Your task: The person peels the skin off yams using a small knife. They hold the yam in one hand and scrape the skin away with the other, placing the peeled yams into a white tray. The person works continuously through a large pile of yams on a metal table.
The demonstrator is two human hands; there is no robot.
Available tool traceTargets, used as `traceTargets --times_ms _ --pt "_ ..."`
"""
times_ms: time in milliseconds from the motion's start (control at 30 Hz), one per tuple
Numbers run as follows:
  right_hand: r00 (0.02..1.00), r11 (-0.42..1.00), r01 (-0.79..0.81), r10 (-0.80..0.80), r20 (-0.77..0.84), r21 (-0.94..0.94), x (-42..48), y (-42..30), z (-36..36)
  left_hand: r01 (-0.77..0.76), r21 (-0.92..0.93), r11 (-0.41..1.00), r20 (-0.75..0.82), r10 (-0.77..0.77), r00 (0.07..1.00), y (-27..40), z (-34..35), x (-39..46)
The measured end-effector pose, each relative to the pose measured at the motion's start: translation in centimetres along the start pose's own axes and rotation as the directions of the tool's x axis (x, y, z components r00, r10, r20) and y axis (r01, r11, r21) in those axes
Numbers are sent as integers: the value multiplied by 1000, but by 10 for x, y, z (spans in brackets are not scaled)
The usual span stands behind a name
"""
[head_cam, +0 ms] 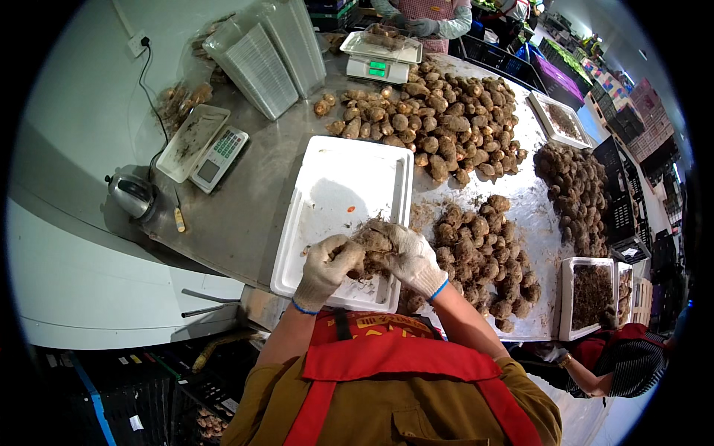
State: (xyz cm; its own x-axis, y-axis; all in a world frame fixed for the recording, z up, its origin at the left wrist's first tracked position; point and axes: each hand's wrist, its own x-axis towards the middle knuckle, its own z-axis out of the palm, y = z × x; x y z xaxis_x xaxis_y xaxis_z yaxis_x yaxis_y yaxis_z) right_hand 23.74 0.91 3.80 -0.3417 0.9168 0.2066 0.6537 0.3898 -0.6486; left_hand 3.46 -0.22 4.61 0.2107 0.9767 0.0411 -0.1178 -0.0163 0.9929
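My left hand (330, 267), in a knitted work glove, is at the near end of a white foam tray (329, 189). Its curled fingers touch a hairy brown taro corm (372, 241) with fibrous roots; whether they grip anything is hidden. My right hand (410, 256), gloved too, holds the corm from the right side. Root scraps and a small orange piece (351, 209) lie in the tray. Right of the tray is a heap of hairy taro corms (485, 245); beyond it spreads a larger heap of taro corms (446, 117).
Digital scales (219, 159), a steel kettle (133, 195), a knife (179, 218) and stacked clear plastic trays (256, 67) stand left. Another scale (377, 68) is at the far side, near a gloved person (427, 22). A co-worker (608, 362) is at right, beside a debris-filled foam tray (592, 295).
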Motion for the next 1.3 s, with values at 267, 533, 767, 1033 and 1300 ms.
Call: traceTargets --times_ms 267,533,767,1033,1300 --pt "997 963 -66 72 -11 262 -5 0 -6 100 -39 994 -225 -106 969 -17 -12 6" --pt "955 953 -158 82 286 257 -6 -8 -13 24 373 927 -43 -8 999 -17 -9 1" --pt "846 834 -362 106 523 416 -17 18 -21 77 308 948 -43 -67 997 -59 -17 1" --pt "858 387 -411 471 206 825 29 108 -48 212 174 962 -62 -204 977 -81 -20 -7" --pt "907 437 -188 421 -15 880 41 103 -79 216 165 962 30 -224 974 -58 -12 -14"
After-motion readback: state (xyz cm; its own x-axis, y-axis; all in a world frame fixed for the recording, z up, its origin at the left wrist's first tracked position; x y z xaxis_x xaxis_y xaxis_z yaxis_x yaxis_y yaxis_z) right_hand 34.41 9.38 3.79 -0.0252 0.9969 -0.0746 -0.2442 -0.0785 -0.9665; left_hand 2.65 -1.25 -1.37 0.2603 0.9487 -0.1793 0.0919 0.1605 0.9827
